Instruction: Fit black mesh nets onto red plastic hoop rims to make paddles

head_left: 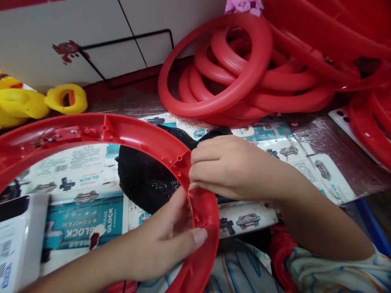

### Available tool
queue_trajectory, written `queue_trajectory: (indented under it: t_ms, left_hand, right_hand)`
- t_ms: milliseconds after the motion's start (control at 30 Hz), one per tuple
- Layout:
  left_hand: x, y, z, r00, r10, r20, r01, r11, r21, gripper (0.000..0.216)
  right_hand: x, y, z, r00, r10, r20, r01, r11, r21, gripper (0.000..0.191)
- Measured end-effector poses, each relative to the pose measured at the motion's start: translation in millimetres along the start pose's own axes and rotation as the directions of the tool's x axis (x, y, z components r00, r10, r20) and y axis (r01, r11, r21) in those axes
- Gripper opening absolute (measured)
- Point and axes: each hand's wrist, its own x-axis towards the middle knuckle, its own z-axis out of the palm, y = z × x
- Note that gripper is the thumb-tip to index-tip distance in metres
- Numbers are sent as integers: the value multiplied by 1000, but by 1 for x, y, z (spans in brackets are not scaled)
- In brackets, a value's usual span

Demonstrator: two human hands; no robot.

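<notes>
A large red plastic ring (146,140), its hollow ribbed side facing up, spans the left and middle of the view. My left hand (165,236) grips its near right part, thumb on the inner face and fingers around the inner edge. My right hand (229,167) is closed in a pinch against the ring's right side; what its fingertips hold is hidden. Black mesh fabric (143,175) lies beneath the ring and passes under it toward my right hand. Small metal screws and parts (45,141) sit inside the ring's channel at the left.
Flattened printed cardboard (85,219) covers the work surface. Several red ribbed hoops (220,106) are piled at the back, with more red plastic parts (336,32) at right. Yellow plastic pieces (23,103) lie at back left, and a white box (21,244) at near left.
</notes>
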Motion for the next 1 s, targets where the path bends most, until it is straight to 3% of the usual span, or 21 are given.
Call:
queue_trajectory:
  t_ms: [133,300,500,733,867,1000]
  left_hand:
    - [2,-3,2,993,-99,-67,80,966,-244,49]
    - [9,-6,7,991,-63,-114,26,956,-293,36]
    - [13,-7,10,957,136,-257,-162,984,-80,27]
    - [19,-5,10,931,81,-355,-82,997,13,27]
    - [17,-1,9,939,81,-333,-44,992,118,24]
    - [14,-1,6,952,71,-297,-9,979,205,48]
  right_hand:
    - [0,0,0,1000,-11,-19,11,1000,-3,23]
    - [1,-2,0,1000,8,-15,-8,1000,10,24]
    - [6,-5,2,996,61,63,-64,997,40,24]
    - [10,-9,3,953,224,203,-212,974,-77,22]
    - [4,-8,-2,973,97,211,-78,992,-95,19]
    - [-1,-7,-4,986,-6,164,20,996,-85,22]
